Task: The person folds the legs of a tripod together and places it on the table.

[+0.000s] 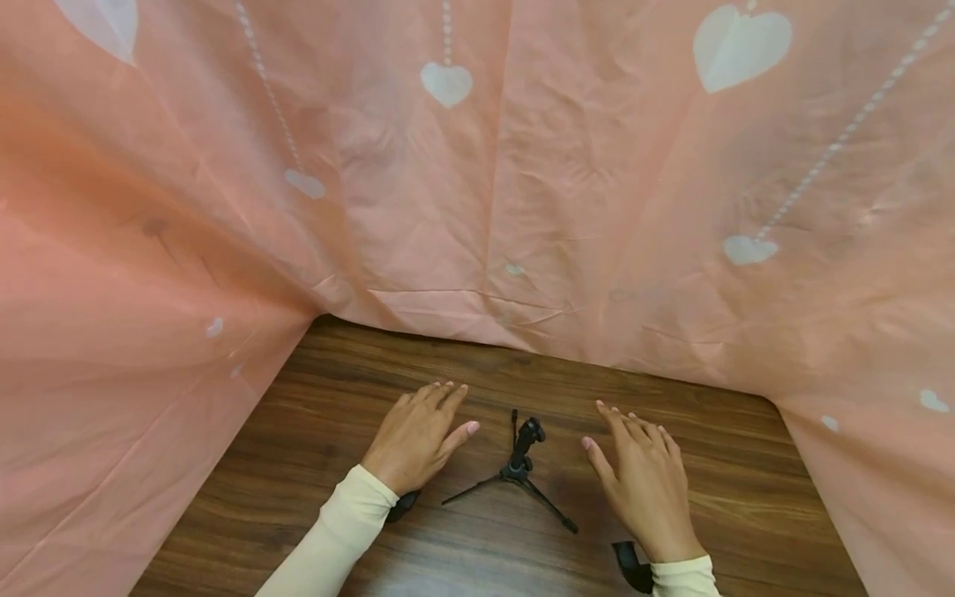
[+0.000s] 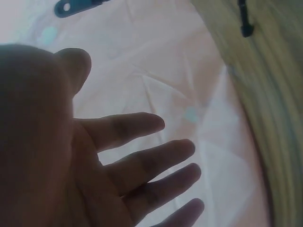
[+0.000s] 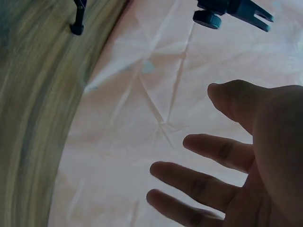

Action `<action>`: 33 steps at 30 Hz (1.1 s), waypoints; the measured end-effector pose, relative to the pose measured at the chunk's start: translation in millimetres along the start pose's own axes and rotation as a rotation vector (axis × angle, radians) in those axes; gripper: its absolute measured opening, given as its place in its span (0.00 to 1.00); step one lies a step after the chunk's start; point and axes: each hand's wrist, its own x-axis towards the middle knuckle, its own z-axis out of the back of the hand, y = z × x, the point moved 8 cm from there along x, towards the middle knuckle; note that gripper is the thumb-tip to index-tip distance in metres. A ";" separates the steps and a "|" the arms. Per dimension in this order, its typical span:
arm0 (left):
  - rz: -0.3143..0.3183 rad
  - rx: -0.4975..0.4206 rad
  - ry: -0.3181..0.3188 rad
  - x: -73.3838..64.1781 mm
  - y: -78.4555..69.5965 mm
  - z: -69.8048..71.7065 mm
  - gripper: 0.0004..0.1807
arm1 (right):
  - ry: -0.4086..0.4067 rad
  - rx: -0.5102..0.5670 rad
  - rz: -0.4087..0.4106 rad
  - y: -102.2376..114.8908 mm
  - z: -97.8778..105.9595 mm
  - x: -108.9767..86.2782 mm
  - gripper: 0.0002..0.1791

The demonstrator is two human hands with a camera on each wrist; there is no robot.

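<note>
A small black tripod (image 1: 516, 471) stands on the wooden table with its legs spread, between my two hands. Its short upright part leans a little and carries knobs and a pronged top (image 3: 246, 12), seen at the upper edge of the right wrist view. My left hand (image 1: 418, 435) is to the tripod's left, palm down, fingers extended and apart from it. On the other side my right hand (image 1: 645, 481) has its fingers straight and spread, thumb toward the tripod. Nothing is held in either hand. In the left wrist view a tripod foot (image 2: 246, 30) shows at the top.
A brown wood-grain table (image 1: 477, 547) lies under the hands. Pink cloth (image 1: 582, 207) with white hearts hangs behind it and along both sides. Black wrist mounts (image 1: 632, 568) show below the wrists, and pale sleeves (image 1: 336, 526) cover the forearms.
</note>
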 end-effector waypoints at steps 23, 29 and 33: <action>-0.062 -0.265 -0.039 -9.1 10.8 -58.6 0.22 | 0.085 0.414 0.103 20.9 -39.4 10.9 0.33; -0.038 -0.330 -0.041 -9.4 12.2 -71.4 0.18 | 0.105 0.451 0.110 26.3 -41.2 13.9 0.30; -0.036 -0.345 -0.047 -9.4 12.5 -80.1 0.17 | 0.106 0.470 0.109 29.0 -42.2 16.9 0.28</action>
